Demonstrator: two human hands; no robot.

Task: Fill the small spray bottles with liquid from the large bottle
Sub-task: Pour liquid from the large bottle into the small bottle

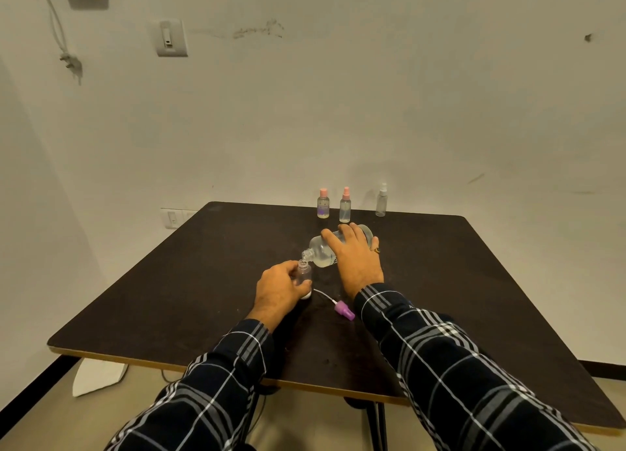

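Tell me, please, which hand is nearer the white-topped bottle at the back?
Right. The right hand grips the large bottle just short of it; the left hand holds a small bottle farther off.

Dim, yellowish light falls from above, casting soft shadows on the wall [338,111]. Wide-angle distortion bends the counter [474,281] edges toward 4 and 8 o'clock; detail is soft throughout.
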